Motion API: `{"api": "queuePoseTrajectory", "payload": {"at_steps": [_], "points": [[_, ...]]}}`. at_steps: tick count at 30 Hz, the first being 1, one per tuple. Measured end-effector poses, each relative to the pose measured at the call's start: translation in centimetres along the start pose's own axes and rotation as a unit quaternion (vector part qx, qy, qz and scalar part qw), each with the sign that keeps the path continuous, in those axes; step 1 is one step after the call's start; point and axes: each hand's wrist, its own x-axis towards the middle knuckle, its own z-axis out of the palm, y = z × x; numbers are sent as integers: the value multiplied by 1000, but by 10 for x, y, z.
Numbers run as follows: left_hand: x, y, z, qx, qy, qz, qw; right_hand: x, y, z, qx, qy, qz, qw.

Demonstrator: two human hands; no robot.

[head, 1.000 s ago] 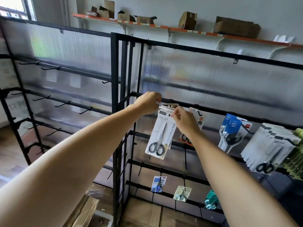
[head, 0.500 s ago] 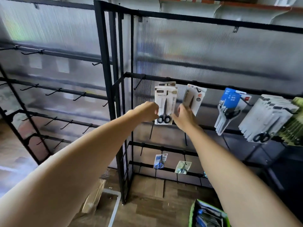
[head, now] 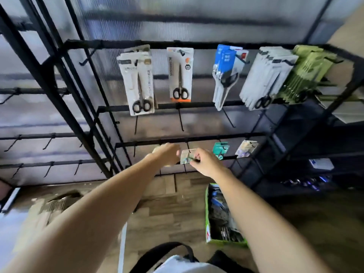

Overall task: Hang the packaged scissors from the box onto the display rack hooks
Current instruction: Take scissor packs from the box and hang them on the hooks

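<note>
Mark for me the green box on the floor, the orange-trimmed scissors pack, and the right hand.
green box (head: 207, 213): head view, on its left wall.
orange-trimmed scissors pack (head: 179, 73): head view, middle of the card.
right hand (head: 206, 162): head view, back of the hand.

White scissors pack (head: 138, 83) hanging upright on rack hook (head: 136, 62), green box (head: 222, 217) on floor

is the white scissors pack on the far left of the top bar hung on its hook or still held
Hung. The white scissors pack dangles from the top bar hook; both hands, left hand and right hand, are down low.
</note>
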Motion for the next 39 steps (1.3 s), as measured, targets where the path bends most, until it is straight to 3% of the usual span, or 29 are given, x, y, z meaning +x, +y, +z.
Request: {"api": "queuePoseTrajectory", "payload": {"at_steps": [11,15,20,26,30,39], "points": [[79,161,92,80,-96,104,987,-50,181,12,59,-53,152,985],[106,211,143,96,-149,122,977,-74,263,41,107,-62,225,967],[141,260,197,133,-239,155,949,-101,311,59,156,-72,312,934],[182,295,252,209,-273,214,915,-100,347,93,212,-90,382,895],[222,307,297,246,-287,263,888,-84,375,123,257,-48,454,852],[311,282,426,275,-349,361,820,-53,414,243,290,-26,589,754]]}}
